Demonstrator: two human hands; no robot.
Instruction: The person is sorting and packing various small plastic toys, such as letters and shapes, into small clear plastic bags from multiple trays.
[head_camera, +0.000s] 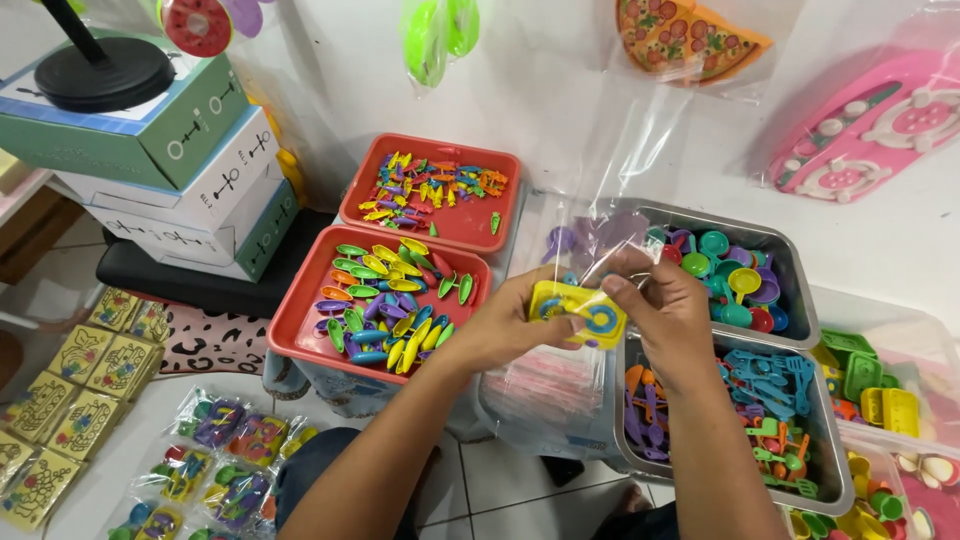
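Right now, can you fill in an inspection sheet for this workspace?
Surface: white tiled floor.
Job's things: yellow toy stove going into a clear plastic bag.
Clutter: two red trays of small coloured toy pieces; metal trays of toy pans and utensils; bagged toy sets; stacked boxes.
Grippers: left hand and right hand both hold the stove.
Cables: nothing seen.
Surroundings: packaged toys on a white wall.

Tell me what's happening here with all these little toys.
A person holds a yellow toy stove between the left hand and right hand, with a clear plastic bag rising from it. Red trays of small coloured plastic pieces sit to the left. Metal trays of toy pans and utensils sit to the right. Filled packets lie on the floor.
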